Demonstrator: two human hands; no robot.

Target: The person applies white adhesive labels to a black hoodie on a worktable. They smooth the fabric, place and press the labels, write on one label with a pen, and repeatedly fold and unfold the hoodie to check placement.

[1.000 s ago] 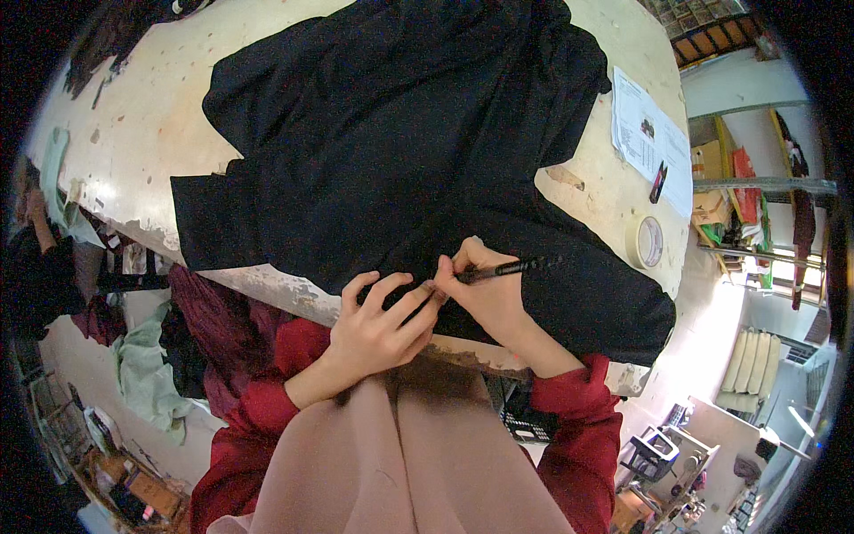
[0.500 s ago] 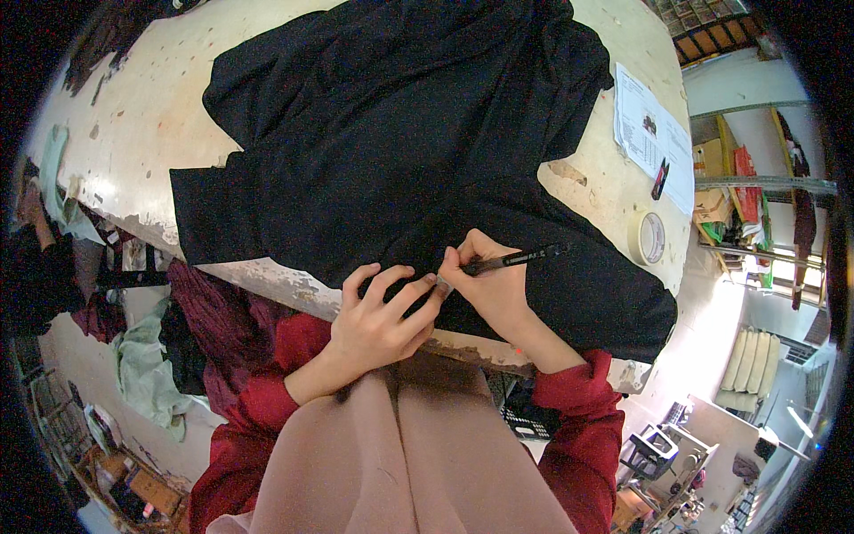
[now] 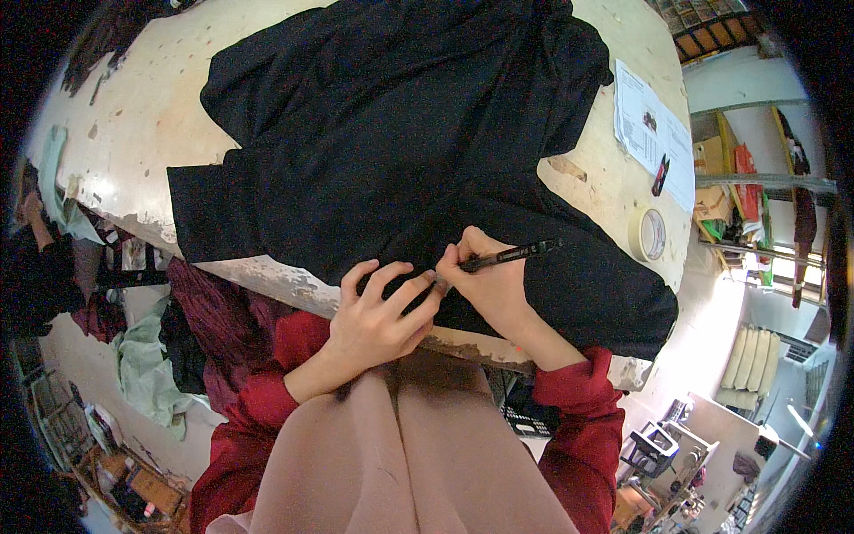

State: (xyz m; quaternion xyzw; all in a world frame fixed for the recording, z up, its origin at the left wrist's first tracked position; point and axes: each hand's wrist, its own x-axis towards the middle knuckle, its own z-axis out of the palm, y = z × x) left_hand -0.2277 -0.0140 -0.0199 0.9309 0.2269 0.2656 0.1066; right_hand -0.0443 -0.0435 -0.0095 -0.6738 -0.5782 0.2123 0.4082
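A black garment (image 3: 374,107) lies spread over the pale, chipped table (image 3: 124,107), draping toward its near edge. My right hand (image 3: 485,276) is closed round a black pen (image 3: 525,252), its lower end at the cloth beside my left fingertips. My left hand (image 3: 382,316) rests on the garment with bent, parted fingers. A small pale spot shows where the fingertips meet the pen; I cannot make out what it is.
At the table's right lie printed sheets (image 3: 636,98), a dark-red small object (image 3: 660,175) and a tape roll (image 3: 652,234). Shelving (image 3: 738,178) stands beyond. A person's hand (image 3: 34,206) shows at far left, above draped fabrics (image 3: 213,320).
Both hands have shifted slightly up and away from me on the cloth, and the pen's top has risen. The garment's near part has moved slightly upward in view.
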